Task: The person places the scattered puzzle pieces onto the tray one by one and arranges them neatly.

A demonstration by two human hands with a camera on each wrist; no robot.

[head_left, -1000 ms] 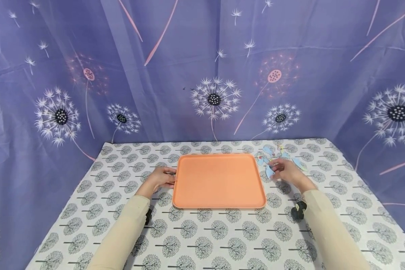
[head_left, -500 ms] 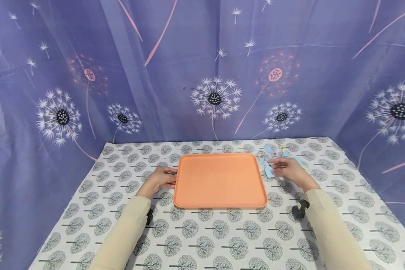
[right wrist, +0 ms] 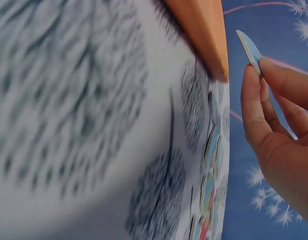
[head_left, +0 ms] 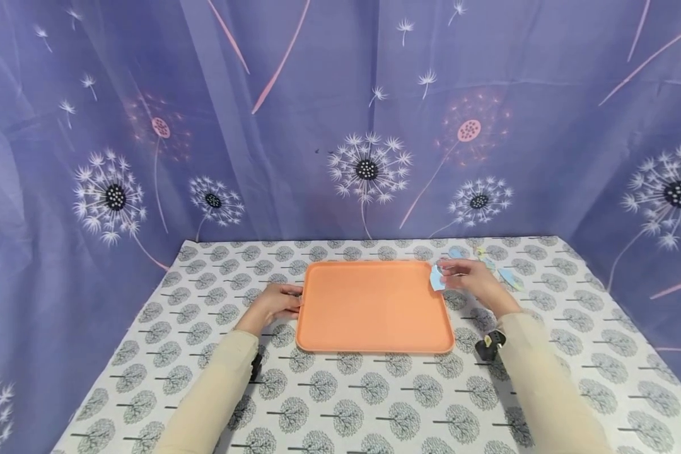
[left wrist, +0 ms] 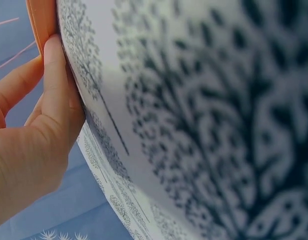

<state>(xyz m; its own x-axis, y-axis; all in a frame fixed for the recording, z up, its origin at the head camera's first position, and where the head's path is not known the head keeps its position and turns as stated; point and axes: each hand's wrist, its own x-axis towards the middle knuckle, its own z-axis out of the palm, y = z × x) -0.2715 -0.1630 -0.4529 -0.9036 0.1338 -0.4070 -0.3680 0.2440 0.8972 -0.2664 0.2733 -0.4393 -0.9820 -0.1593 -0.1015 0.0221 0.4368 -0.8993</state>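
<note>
An orange tray (head_left: 374,309) lies on the patterned cloth in the head view. At its left edge, my left hand (head_left: 274,304) holds the rim; the left wrist view shows thumb and finger meeting on the tray's edge (left wrist: 43,25). My right hand (head_left: 473,280) pinches a thin light-blue puzzle piece (head_left: 437,278) over the tray's upper right corner. In the right wrist view this puzzle piece (right wrist: 249,52) sticks out from thumb and fingertip, raised clear of the tray. Several loose puzzle pieces (head_left: 509,277) lie behind the right hand, partly hidden by it.
A white cloth (head_left: 346,410) printed with grey trees covers the table. Behind and at both sides hangs a purple-blue curtain (head_left: 284,157) with dandelions. A black wrist device (head_left: 490,345) sits at the right sleeve.
My right hand has lifted the light-blue puzzle piece from the cloth beside the tray and carried it left over the tray's corner. The left hand stays at the tray's edge.
</note>
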